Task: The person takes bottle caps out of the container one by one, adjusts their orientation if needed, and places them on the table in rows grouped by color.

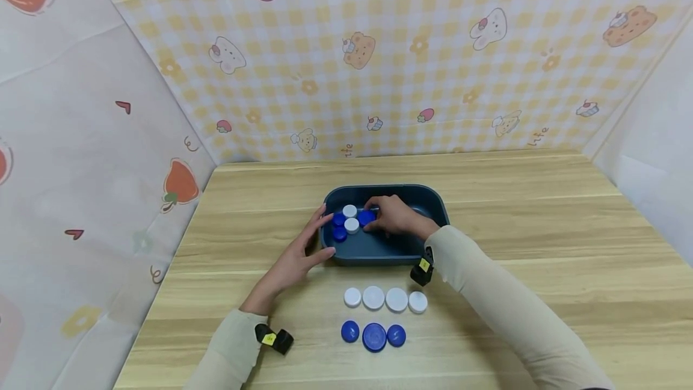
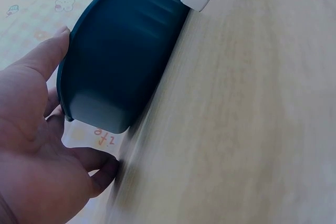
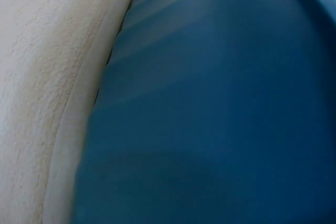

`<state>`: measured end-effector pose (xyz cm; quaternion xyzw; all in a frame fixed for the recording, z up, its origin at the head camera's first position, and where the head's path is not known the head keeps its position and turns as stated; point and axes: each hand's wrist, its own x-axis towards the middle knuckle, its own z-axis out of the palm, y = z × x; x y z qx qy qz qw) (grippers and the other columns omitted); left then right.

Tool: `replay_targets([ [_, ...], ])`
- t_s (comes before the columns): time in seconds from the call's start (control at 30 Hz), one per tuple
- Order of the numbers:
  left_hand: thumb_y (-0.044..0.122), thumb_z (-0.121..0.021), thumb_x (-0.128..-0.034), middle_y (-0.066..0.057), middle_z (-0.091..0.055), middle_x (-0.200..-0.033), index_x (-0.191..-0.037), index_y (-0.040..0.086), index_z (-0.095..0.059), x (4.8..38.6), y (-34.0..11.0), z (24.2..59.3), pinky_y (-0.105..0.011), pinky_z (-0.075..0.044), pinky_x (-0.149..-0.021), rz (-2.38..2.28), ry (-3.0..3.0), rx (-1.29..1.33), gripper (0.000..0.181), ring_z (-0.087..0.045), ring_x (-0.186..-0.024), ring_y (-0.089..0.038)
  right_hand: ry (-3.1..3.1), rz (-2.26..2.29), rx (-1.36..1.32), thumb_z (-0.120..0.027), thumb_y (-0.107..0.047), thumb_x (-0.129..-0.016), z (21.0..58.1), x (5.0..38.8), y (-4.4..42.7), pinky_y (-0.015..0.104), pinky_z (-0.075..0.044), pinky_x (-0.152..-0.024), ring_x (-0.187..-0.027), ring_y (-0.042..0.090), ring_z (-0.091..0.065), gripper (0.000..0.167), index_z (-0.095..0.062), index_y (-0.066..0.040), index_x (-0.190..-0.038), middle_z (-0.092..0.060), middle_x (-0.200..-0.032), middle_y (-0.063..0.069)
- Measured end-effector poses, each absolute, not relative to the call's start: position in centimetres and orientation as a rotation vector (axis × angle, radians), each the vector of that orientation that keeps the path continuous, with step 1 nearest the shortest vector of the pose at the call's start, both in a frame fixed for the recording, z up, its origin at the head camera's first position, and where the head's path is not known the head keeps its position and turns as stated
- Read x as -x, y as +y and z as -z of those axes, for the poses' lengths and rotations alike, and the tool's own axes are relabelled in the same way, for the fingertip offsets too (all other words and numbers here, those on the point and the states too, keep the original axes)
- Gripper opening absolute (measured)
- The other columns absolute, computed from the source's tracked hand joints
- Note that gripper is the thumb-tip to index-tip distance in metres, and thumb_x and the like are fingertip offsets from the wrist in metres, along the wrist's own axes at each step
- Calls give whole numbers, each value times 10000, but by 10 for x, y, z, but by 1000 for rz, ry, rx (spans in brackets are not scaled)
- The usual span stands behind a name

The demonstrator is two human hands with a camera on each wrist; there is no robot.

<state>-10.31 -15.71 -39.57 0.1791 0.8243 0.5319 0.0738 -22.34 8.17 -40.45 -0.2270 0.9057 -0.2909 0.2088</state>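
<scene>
In the head view, a dark blue-green tray (image 1: 357, 248) holds several blue and white bottle caps at its left end. Reaching into it, my right hand (image 1: 397, 215) pinches a blue bottle cap (image 1: 366, 218) between thumb and fingers, beside two white caps (image 1: 351, 225). My left hand (image 1: 292, 263) is spread around the tray's left end, with the thumb and fingertips at its rim. The left wrist view has this hand (image 2: 37, 124) against the tray's end wall (image 2: 105, 111). Only the tray's side (image 3: 210, 103) and a pale sleeve show in the right wrist view; the hand is hidden there.
On the wooden table (image 1: 541, 227), a row of several white caps (image 1: 373, 298) lies in front of the tray. Nearer still is a row of three blue caps (image 1: 375, 337). Patterned cloth (image 1: 379, 89) hangs behind the table, and white cloth covers both sides.
</scene>
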Motion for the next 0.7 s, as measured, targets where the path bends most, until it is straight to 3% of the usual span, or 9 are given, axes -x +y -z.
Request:
replay_targets([
  [0.13, 103, -581, -961, -18, -68, -1598, -1499, 162, -309, 106, -158, 400, -541, -109, -1117, -1593, 2475, -530, 606, -47, -1446, -255, 2515, 819, 645, -738, -230, -858, 405, 223, 81, 273, -490, -503, -509, 176, -586, 491, -535, -68, -1274, -619, -730, 49],
  [0.37, 191, -595, -960, 100, -62, -1586, -1506, 207, -300, 117, -164, 427, -537, -111, -1120, -1578, 2522, -557, 620, -43, -1445, -196, 2527, 844, 658, -757, -231, -839, 406, 222, 81, 277, -494, -500, -501, 176, -581, 493, -539, -77, -1253, -611, -725, 54],
  [0.7, 264, -600, -955, 168, -72, -1574, -1506, 212, -308, 117, -164, 429, -518, -127, -1123, -1579, 2525, -575, 625, -61, -1442, -165, 2529, 849, 642, -765, -222, -830, 403, 220, 82, 277, -497, -512, -503, 179, -595, 487, -571, -75, -1252, -625, -708, 43],
])
